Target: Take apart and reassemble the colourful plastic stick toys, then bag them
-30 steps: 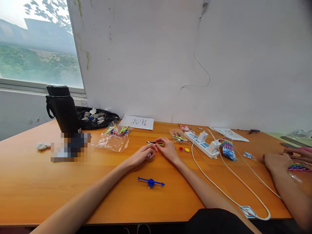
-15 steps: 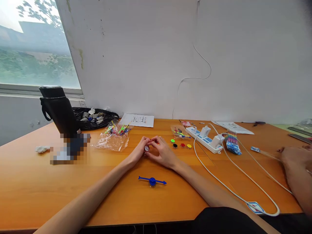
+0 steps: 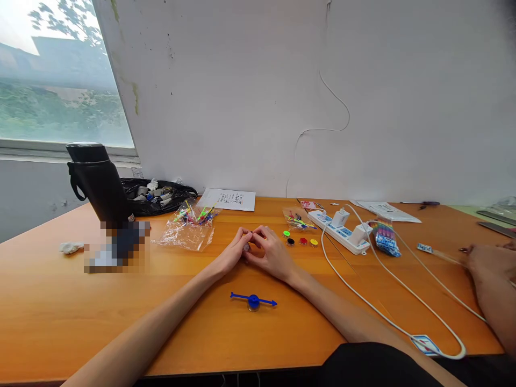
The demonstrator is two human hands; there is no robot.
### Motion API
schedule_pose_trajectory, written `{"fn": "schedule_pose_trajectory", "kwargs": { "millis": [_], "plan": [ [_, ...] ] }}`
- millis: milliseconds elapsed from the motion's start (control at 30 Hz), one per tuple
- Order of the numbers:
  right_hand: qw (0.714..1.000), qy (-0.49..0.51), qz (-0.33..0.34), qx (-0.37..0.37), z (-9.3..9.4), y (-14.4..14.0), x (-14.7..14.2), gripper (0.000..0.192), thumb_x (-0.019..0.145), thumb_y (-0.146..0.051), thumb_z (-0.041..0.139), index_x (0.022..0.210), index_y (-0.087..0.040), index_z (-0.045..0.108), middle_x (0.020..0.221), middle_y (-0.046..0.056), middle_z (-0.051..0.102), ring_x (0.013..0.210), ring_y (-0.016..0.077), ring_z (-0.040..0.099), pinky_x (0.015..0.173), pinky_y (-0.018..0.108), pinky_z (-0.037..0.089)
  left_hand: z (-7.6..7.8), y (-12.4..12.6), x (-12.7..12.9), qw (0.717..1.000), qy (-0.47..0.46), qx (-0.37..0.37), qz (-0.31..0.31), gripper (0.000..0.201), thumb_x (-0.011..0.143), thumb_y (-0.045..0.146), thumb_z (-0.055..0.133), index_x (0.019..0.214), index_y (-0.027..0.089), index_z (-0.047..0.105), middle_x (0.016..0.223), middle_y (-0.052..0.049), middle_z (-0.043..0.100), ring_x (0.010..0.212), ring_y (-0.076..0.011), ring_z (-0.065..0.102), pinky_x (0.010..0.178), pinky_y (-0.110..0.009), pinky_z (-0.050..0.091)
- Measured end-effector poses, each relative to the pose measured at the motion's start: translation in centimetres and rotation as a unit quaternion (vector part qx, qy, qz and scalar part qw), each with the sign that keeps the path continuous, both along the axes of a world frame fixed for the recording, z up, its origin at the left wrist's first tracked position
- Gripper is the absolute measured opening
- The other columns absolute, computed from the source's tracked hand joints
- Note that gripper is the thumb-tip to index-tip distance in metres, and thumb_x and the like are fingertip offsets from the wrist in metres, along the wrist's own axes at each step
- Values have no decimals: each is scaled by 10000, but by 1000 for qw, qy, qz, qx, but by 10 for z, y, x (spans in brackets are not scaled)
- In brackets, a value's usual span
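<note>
Whitish piece [image 3: 246,248] in curled left hand [image 3: 231,253], fingertips against those of half-curled right hand [image 3: 274,255], right grip unclear.

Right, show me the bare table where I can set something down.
Bare table runs left of the left forearm, below the crumpled tissue; another patch lies between the blue arrow spinner and the near edge. Crowded: right of the right hand, with small discs, power strip and cables.

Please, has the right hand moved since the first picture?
Yes: the right hand has moved to the left, farther from the white power strip.
</note>
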State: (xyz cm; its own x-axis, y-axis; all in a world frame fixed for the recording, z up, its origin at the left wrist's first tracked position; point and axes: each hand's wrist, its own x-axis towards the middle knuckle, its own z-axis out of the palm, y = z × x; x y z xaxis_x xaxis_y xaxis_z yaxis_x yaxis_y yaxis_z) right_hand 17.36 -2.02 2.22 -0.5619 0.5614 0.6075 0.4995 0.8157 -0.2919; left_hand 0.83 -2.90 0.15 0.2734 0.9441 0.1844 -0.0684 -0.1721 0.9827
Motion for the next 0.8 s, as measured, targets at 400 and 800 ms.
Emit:
{"fn": "schedule_pose_trajectory", "kwargs": {
  "millis": [400,800],
  "plan": [
    [989,99,29,-103,-6,5,10,167,910,-376,632,922,-209,634,932,28,579,878,174,570,825,306,473,2,-3,4,999,4,-4,-49,346,959,553,436,1075,228,416,913,-12,616,633,-110,541,646,-261,458],
    [957,8,-272,-96,-15,-6,75,163,859,-283,552,1002,-218,510,830,16,646,717,190,607,632,278,390,21,-17,-6,961,207,83,-163,244,900,407,561,961,183,639,923,-43,636,817,-162,541,732,-267,425]
  ]
}}
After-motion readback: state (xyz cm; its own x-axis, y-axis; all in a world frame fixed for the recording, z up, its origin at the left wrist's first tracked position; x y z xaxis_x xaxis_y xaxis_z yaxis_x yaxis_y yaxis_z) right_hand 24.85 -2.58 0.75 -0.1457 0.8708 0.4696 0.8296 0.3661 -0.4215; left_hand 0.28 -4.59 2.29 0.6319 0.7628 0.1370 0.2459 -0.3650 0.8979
